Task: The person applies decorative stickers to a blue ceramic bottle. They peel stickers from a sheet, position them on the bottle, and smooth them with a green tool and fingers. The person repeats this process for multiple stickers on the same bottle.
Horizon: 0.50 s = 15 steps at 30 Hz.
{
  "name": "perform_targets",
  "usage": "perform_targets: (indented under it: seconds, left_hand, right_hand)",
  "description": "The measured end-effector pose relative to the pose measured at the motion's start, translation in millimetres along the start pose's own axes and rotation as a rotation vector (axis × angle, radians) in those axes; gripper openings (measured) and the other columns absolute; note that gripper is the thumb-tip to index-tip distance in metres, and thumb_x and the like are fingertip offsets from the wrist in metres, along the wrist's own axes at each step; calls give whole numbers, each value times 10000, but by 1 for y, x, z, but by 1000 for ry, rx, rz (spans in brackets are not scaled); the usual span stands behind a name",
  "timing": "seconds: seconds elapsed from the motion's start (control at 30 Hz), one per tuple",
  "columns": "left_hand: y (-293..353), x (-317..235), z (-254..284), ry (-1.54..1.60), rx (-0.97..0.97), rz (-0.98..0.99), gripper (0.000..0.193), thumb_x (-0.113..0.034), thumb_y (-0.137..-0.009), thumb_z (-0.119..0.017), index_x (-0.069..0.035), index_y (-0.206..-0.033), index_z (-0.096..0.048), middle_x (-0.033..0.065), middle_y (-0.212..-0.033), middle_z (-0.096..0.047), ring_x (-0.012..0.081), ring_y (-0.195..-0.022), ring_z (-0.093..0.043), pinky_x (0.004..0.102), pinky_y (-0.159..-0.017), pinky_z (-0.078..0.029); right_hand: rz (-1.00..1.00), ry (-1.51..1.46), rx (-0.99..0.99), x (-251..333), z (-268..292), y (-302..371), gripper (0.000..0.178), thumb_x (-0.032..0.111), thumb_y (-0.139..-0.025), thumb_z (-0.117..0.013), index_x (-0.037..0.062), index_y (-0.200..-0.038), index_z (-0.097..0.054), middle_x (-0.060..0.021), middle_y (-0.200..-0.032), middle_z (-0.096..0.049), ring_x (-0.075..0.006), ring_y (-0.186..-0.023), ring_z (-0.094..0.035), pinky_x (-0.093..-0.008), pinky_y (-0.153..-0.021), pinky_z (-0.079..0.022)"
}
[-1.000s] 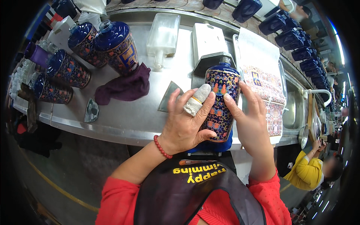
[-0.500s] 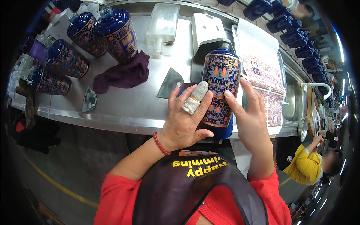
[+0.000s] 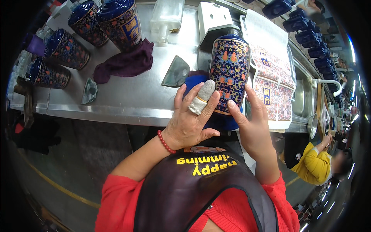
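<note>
A dark blue bottle [image 3: 230,73] with a colourful floral wrap lies tilted in front of me, its neck pointing away, on a blue padded cloth [image 3: 222,123]. My left hand [image 3: 187,121] has its fingers spread, and its index fingertip meets the bottle's lower left side. A grey cloth finger cover with a yellow band [image 3: 202,97] sits on its middle finger. At the lower right side, my right hand [image 3: 253,125] rests its outstretched fingertips on the bottle. Left of it lies a greenish translucent scraper-like piece [image 3: 176,71].
Several patterned blue bottles [image 3: 121,27] stand at the left beside a crumpled purple cloth [image 3: 127,63]. Behind are a clear bottle [image 3: 167,19] and a white box-like stand [image 3: 214,17]. Printed floral sheets [image 3: 274,92] lie right, before a sink [image 3: 303,96]. A person in yellow [image 3: 313,164] works farther right.
The view has shifted, so the table and bottle sit higher in the picture. Both hands are now nearer the bottle's base, still with fingers outstretched.
</note>
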State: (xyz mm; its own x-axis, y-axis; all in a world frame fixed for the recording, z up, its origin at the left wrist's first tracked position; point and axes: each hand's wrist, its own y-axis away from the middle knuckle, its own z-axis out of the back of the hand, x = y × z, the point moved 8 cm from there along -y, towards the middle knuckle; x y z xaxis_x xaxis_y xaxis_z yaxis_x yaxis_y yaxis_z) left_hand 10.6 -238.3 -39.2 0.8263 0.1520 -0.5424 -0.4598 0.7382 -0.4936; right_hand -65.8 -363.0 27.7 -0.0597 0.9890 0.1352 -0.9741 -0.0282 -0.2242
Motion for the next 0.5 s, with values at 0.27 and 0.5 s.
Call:
perform_targets:
  seconds: [0.27, 0.5]
  left_hand:
    - [9, -5, 0, -104, -20, -91, 872, -690, -984, -417, -39, -1563, -389, 260, -1516, -458, 429, -1401, -421, 604, -1192, -190]
    - [16, -7, -3, -7, -30, -27, 851, -696, -963, -431, -88, -1558, -423, 166, -1555, -449, 363, -1443, -359, 634, -1171, -214]
  right_hand:
    - [13, 22, 37, 3, -4, 6, 626, -44, -827, -592, 205, -1399, -640, -261, -1560, -391, -411, -1318, -495, -483, -1081, -413]
    - [-59, -54, 2, 1, -5, 10, 619, -49, -825, -595, 194, -1391, -646, -270, -1550, -396, -426, -1314, -496, -490, -1078, -422]
